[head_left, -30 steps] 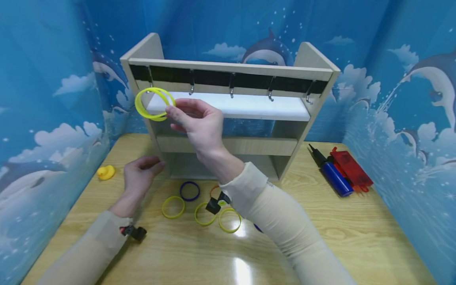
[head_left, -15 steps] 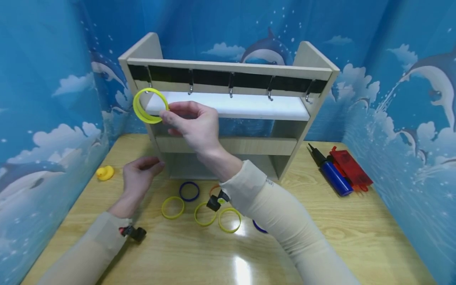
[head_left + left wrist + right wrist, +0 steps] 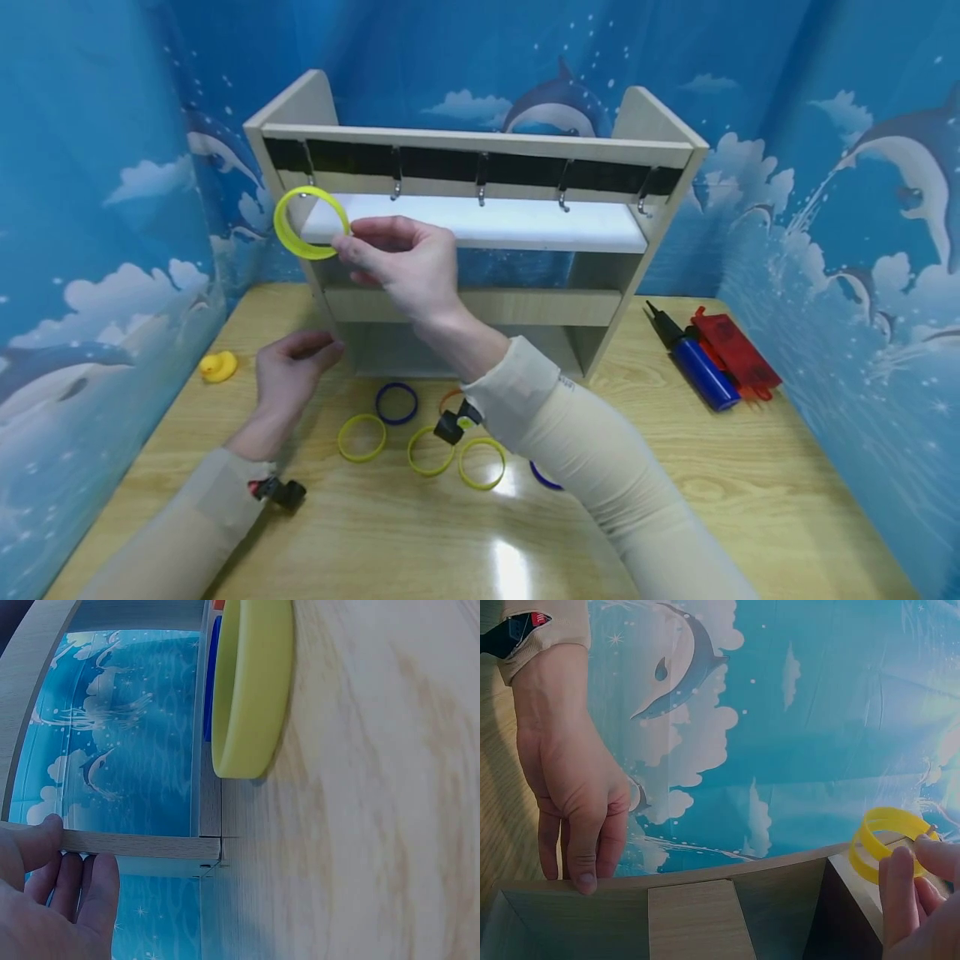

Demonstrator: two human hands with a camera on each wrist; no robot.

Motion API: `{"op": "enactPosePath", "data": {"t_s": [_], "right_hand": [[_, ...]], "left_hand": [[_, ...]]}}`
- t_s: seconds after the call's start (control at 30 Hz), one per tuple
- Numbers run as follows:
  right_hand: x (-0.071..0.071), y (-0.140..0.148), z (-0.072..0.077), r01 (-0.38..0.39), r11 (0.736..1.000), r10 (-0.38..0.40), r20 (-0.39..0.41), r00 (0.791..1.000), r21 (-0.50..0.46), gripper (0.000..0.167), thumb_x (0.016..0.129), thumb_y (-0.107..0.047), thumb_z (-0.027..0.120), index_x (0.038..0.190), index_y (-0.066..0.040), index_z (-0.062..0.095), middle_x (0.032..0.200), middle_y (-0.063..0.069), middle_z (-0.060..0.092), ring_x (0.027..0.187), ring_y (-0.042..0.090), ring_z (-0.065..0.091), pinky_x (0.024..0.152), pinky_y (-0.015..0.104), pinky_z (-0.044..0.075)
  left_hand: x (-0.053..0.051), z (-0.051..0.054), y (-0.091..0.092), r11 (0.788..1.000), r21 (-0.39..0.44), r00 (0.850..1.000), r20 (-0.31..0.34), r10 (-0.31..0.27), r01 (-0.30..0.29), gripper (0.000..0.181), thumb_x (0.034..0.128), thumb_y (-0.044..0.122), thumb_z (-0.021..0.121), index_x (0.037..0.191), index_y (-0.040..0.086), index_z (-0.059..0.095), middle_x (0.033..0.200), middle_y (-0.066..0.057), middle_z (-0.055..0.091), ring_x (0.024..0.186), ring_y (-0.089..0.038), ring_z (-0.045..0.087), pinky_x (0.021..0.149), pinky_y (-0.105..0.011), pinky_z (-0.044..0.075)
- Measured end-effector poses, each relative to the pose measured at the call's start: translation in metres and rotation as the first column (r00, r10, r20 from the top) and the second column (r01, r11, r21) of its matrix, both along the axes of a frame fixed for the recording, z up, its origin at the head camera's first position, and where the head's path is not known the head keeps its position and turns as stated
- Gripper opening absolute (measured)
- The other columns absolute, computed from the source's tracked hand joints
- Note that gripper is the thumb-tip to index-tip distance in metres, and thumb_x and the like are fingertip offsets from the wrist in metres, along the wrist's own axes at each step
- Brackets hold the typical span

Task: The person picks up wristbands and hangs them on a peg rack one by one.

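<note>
My right hand [image 3: 420,271] pinches a yellow ring [image 3: 290,240] between thumb and fingers, up in front of the leftmost metal hook [image 3: 308,162]. Its rim overlaps the hook's tip in the head view; whether they touch, and whether a second ring is stacked with it, I cannot tell. In the right wrist view the ring [image 3: 864,862] shows at the right edge. Low down, my left hand [image 3: 288,375] grips the left side panel [image 3: 142,844] of a wooden shelf unit [image 3: 472,307]. The left wrist view shows the thumb on one face and the fingers on the other.
More hooks hang along the black strip [image 3: 438,163]. Several yellow rings [image 3: 340,446], blue rings [image 3: 378,412] and an orange ring [image 3: 442,402] lie on the table. A rubber duck [image 3: 218,367] sits at left; a blue pump [image 3: 705,373] and red object [image 3: 738,350] lie at right.
My right hand has moved slightly left with the yellow ring, which now faces the camera more squarely beneath the leftmost hook. The left hand keeps its place on the panel.
</note>
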State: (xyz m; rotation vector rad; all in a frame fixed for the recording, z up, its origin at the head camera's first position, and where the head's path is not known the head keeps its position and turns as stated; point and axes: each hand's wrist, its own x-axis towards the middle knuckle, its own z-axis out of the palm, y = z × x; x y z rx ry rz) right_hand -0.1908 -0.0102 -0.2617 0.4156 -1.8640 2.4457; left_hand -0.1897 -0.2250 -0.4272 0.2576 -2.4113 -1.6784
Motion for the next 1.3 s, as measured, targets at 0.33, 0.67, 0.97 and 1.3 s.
{"op": "enactPosePath", "data": {"t_s": [0.33,0.67,0.97,1.3], "right_hand": [[0.006,0.014,-0.004,-0.039,0.999,0.039,-0.019,0.999,0.037,0.029,0.1,-0.004,0.085,0.127,0.004,0.077,0.123,0.019,0.083,0.095,0.009,0.082,0.089,0.039,0.071],[0.028,0.083,-0.031,-0.154,0.983,0.159,-0.043,0.986,0.101,0.032,0.1,0.008,0.076,0.131,0.014,0.07,0.113,0.01,0.086,0.097,0.01,0.083,0.091,0.036,0.071],[0.04,0.189,-0.08,-0.177,0.798,0.225,-0.012,0.974,0.577,0.025,0.098,-0.003,0.082,0.123,0.001,0.08,0.12,0.021,0.084,0.098,0.01,0.082,0.088,0.029,0.069],[0.047,0.271,-0.152,-0.167,0.693,0.008,0.225,0.974,0.701,0.037,0.098,-0.007,0.084,0.128,0.013,0.074,0.114,0.021,0.084,0.091,0.016,0.082,0.081,0.032,0.07]], "left_hand": [[-0.002,-0.004,-0.001,1.0,-0.011,1.0,-0.023,0.007,-0.007,0.034,0.0981,0.024,0.089,0.125,0.004,0.082,0.088,0.031,0.075,0.087,0.006,0.07,0.078,-0.013,0.056],[0.0,-0.005,-0.001,1.0,0.008,0.999,-0.043,0.005,-0.004,0.034,0.0969,0.02,0.09,0.123,0.0,0.081,0.085,0.034,0.072,0.085,0.006,0.07,0.076,-0.012,0.057],[-0.001,-0.005,-0.001,1.0,-0.005,0.999,-0.048,0.003,-0.003,0.033,0.097,0.02,0.089,0.123,0.001,0.082,0.085,0.034,0.072,0.085,0.007,0.071,0.076,-0.012,0.057],[-0.001,-0.006,-0.002,1.0,0.002,0.999,-0.052,0.005,-0.005,0.032,0.0965,0.02,0.09,0.121,0.0,0.082,0.084,0.033,0.073,0.084,0.006,0.071,0.074,-0.012,0.057]]}}
